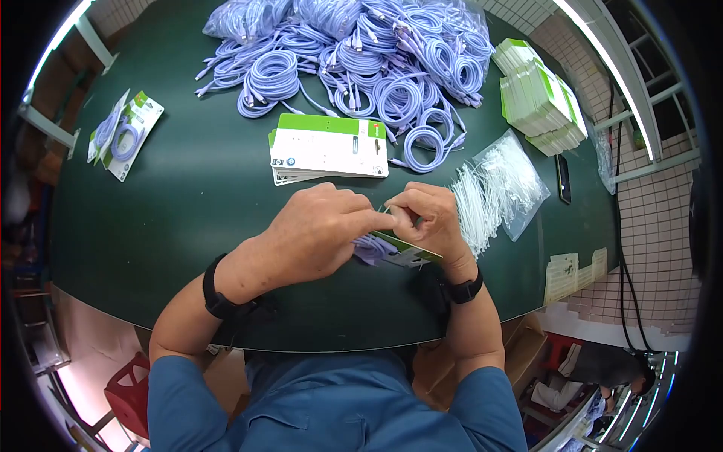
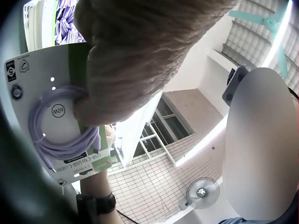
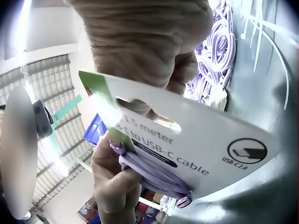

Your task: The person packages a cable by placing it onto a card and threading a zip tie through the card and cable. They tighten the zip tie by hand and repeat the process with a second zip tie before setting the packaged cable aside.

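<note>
Both hands meet over a green and white card [image 1: 413, 258] with a coiled lilac cable [image 1: 370, 248] against it, near the table's front. The left hand [image 1: 320, 226] pinches at the card from the left, its index finger reaching toward the right hand's fingertips. The right hand [image 1: 428, 218] has curled fingers pinching at the card's upper edge; what thin piece lies between them is too small to tell. In the left wrist view the cable coil [image 2: 39, 121] lies flat on the printed card [image 2: 28, 70]. The right wrist view shows the card [image 3: 210, 140] tilted, with a hang slot.
Stacked cards [image 1: 327, 147] lie ahead of the hands, beneath a heap of lilac cables [image 1: 361, 60]. White ties [image 1: 489, 188] spill from a bag at right, near a phone [image 1: 563, 179] and card stacks [image 1: 542, 98]. Carded cables [image 1: 132, 135] sit at far left.
</note>
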